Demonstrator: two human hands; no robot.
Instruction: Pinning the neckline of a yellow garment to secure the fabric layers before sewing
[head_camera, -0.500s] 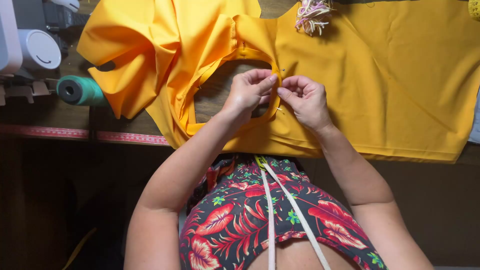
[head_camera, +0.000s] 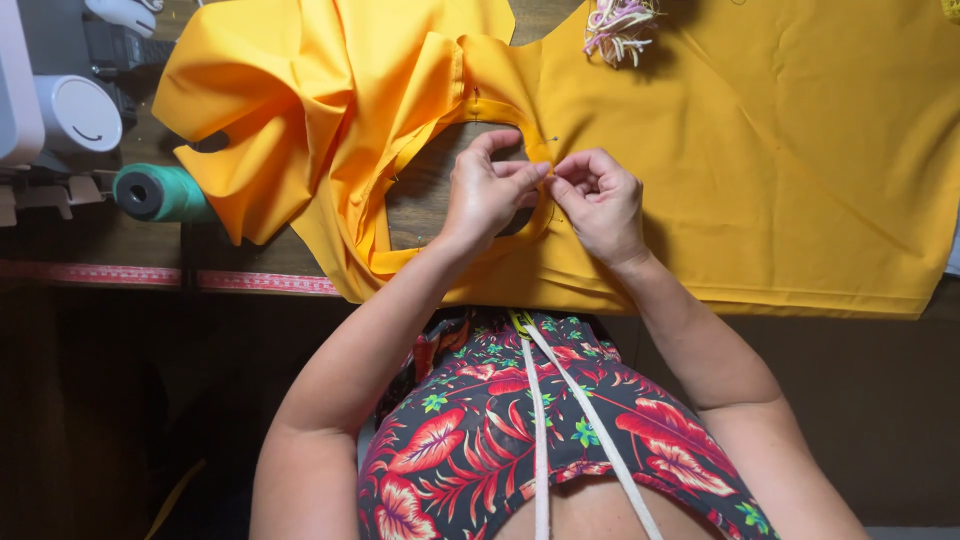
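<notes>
One wooden table under yellow fabric

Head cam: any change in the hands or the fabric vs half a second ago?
Barely any. Both hands pinch the curved edge of the yellow fabric as before; the left hand and right hand keep their fingers together at the same spot, with only slight finger shifts. The fabric, green thread spool and thread scraps stayed put.
</notes>
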